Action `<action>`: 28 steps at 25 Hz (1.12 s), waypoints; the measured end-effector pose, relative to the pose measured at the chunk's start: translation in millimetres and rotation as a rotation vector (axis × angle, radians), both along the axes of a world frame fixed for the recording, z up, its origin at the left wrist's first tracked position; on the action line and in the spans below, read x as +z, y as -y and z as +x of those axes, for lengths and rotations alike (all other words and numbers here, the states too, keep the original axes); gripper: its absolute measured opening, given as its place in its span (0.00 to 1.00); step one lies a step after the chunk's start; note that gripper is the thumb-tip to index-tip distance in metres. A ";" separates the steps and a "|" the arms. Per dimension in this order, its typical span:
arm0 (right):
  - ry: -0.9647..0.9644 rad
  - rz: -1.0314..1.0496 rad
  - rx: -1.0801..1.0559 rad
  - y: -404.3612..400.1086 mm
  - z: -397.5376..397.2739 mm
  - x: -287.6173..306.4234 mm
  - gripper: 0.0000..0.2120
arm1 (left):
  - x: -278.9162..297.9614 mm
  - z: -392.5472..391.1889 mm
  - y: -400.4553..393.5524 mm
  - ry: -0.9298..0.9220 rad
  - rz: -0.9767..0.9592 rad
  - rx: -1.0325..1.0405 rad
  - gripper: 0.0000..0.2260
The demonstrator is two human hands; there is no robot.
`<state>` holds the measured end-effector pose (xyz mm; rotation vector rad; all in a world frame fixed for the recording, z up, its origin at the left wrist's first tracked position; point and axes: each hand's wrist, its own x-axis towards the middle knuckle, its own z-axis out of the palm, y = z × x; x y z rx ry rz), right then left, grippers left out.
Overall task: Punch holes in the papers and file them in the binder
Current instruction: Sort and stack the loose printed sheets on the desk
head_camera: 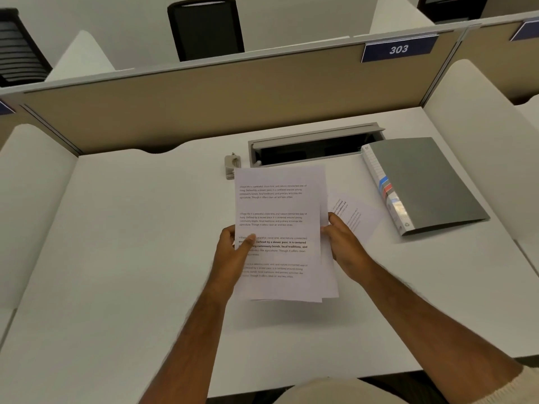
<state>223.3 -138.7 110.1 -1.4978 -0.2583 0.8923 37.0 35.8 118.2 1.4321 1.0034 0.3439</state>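
Observation:
A small stack of printed white papers (280,217) is held upright above the middle of the desk. My left hand (233,252) grips its left edge with the thumb over the text. My right hand (344,243) pinches the right edge. Another printed sheet (354,217) lies flat on the desk behind my right hand. A closed grey binder (428,182) with a labelled spine lies at the right. A small beige hole punch (232,166) stands just beyond the papers' top left corner, partly hidden by them.
An open cable tray slot (315,147) is set into the white desk (131,243) behind the papers. A tan partition (204,103) with a "303" sign (398,49) closes the back. White side panels flank the desk. Black chairs stand beyond the partition.

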 end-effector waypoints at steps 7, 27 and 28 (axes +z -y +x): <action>0.065 -0.022 0.027 -16.7 -22.6 1.6 0.08 | -4.7 -8.7 -1.8 -0.037 -0.028 0.018 0.15; 0.329 -0.035 0.050 -23.1 -13.3 1.1 0.13 | 2.5 8.6 -13.4 0.015 0.056 -0.121 0.15; 0.332 -0.032 0.054 -23.9 -11.3 2.8 0.13 | 3.9 10.0 -14.2 0.009 0.059 -0.115 0.14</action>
